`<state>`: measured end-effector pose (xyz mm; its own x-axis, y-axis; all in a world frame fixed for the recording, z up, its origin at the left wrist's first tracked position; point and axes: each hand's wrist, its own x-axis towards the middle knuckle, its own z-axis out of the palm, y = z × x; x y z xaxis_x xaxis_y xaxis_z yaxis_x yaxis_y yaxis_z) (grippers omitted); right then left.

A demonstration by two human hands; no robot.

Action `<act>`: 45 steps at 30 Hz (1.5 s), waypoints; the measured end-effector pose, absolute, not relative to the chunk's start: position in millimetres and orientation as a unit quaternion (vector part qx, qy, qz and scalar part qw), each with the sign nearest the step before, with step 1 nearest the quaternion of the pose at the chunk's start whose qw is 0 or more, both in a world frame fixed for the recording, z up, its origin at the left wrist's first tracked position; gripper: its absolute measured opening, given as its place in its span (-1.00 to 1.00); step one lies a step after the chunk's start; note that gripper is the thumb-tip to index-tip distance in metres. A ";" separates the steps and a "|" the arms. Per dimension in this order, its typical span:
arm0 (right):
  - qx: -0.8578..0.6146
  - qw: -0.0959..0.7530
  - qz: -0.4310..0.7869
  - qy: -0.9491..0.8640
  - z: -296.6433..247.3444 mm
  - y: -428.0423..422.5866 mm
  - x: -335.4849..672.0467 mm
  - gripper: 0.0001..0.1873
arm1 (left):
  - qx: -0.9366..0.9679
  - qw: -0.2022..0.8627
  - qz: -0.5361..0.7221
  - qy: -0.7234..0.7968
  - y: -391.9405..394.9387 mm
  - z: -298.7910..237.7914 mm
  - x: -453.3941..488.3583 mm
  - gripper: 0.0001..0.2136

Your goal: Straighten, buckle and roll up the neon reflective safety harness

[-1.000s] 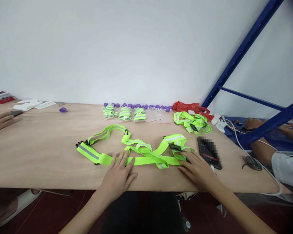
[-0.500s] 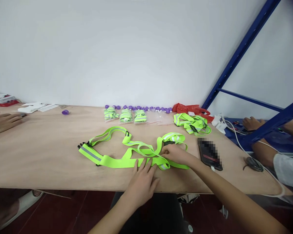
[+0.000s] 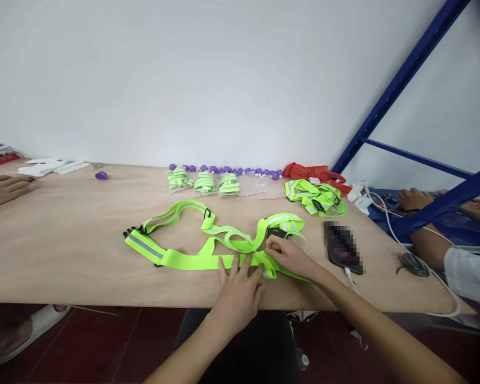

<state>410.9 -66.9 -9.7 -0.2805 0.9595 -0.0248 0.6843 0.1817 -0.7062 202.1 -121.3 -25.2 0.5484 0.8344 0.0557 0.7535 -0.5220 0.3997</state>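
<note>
A neon-green reflective strap vest (image 3: 192,260) lies tangled across the middle of the wooden table (image 3: 64,250). My left hand (image 3: 240,285) lies flat on its lower band near the table's front edge, fingers spread. My right hand (image 3: 290,255) rests on the right loop of the vest, fingers curled round the strap beside a black buckle (image 3: 277,232).
A phone (image 3: 341,247) with a white cable lies right of the vest. Behind are a second bundled vest (image 3: 316,197), three bagged vests (image 3: 204,183), purple caps (image 3: 232,170) and a red bag (image 3: 312,173). Other people's hands rest at far left (image 3: 2,188) and far right (image 3: 414,198). A blue rack frame (image 3: 436,210) stands right.
My left hand slid right along the lower band. My right hand left the spot beside the phone and moved up-left onto the right loop, closing on the strap.
</note>
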 end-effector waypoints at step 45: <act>-0.429 0.211 0.032 -0.878 -43.2 -97.4 420.7 -0.62 | 0.767 0.243 0.394 0.445 -106.2 -26.4 185.1 -0.87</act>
<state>420.7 -97.4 -43.2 -0.5422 0.7672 0.3427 0.7405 0.6291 -0.2366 185.1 -106.2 -26.4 0.2951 0.8731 0.3882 0.4912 -0.4871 0.7221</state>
